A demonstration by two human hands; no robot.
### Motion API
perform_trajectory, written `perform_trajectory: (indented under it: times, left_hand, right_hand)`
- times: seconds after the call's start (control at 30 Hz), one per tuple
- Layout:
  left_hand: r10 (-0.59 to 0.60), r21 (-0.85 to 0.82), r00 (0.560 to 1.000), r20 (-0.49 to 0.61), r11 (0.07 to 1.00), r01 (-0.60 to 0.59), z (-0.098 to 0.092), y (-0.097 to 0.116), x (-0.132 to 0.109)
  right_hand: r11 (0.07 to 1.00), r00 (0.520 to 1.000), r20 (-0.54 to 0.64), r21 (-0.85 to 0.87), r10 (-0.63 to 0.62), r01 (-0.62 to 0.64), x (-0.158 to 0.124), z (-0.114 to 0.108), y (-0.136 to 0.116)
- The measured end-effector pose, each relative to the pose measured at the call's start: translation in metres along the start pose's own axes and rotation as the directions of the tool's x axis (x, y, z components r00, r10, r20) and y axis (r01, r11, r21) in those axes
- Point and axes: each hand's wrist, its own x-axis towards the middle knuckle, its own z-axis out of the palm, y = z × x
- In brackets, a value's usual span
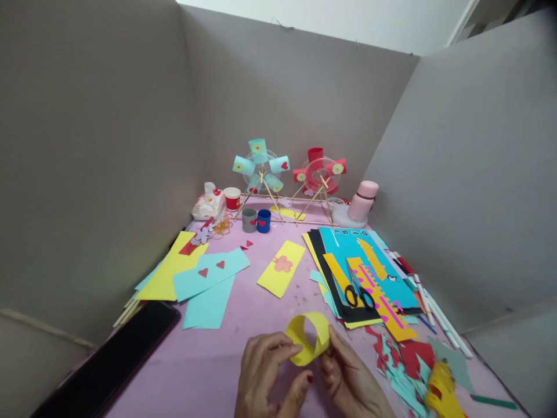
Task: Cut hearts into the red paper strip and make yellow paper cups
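Note:
A ring of yellow paper (322, 334), bent round into a short tube, is between my two hands above the near part of the table. My right hand (348, 371) pinches its right side between thumb and fingers. On the left side, my left hand (265, 371) has its fingertips on the lower edge of the ring, with the thumb held apart below. Just beyond the ring lies a flat yellow paper strip (285, 278) bearing a pink flower cutout (284, 263). Whether the ring's ends are joined is hidden by my right fingers.
Two paper wheels, one light blue (259, 150) and one red (315, 155), stand on stick frames at the back. Scissors (359, 295) lie on coloured sheets at right, near a yellow glue gun (442, 389) and paper scraps (404, 377). A phone (117, 354) lies at left.

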Motion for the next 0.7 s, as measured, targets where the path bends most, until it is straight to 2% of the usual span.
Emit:
perform_trajectory:
  times: [0.07,0.2,0.4,0.47,0.57,0.63,0.7]
  left_hand:
    - [0.023,0.014,1.0,-0.005,1.0,-0.023,0.003,-0.002,0.003]
    - [-0.016,0.042,0.995,0.103,0.999,0.011,0.003,-0.004,0.009]
    - [-0.257,0.007,0.951,0.174,0.966,0.26,0.0,-0.005,0.012]
    - [-0.302,-0.037,0.936,0.181,0.949,0.313,0.001,-0.007,0.01]
    - [-0.302,-0.067,0.941,0.151,0.947,0.315,0.0,-0.012,0.008]
    - [-0.253,0.002,0.954,0.161,0.967,0.256,-0.003,-0.016,0.008]
    - [-0.17,0.113,0.959,0.225,0.983,0.147,-0.008,-0.018,0.009]
  right_hand:
    - [0.999,0.998,0.041,-0.015,-0.042,0.043,0.001,-0.003,0.008]
    - [0.986,0.984,0.104,-0.072,-0.145,0.153,0.003,-0.011,0.022]
    - [0.921,0.961,0.16,-0.288,-0.224,0.262,0.001,-0.018,0.025]
    - [0.916,0.967,0.152,-0.317,-0.206,0.245,0.0,-0.017,0.022]
    - [0.957,0.985,0.088,-0.24,-0.145,0.162,-0.001,-0.014,0.02]
    - [0.98,0.996,0.054,-0.184,-0.073,0.082,0.0,-0.014,0.021]
    - [0.982,0.999,0.044,-0.19,0.008,0.001,0.002,-0.017,0.025]
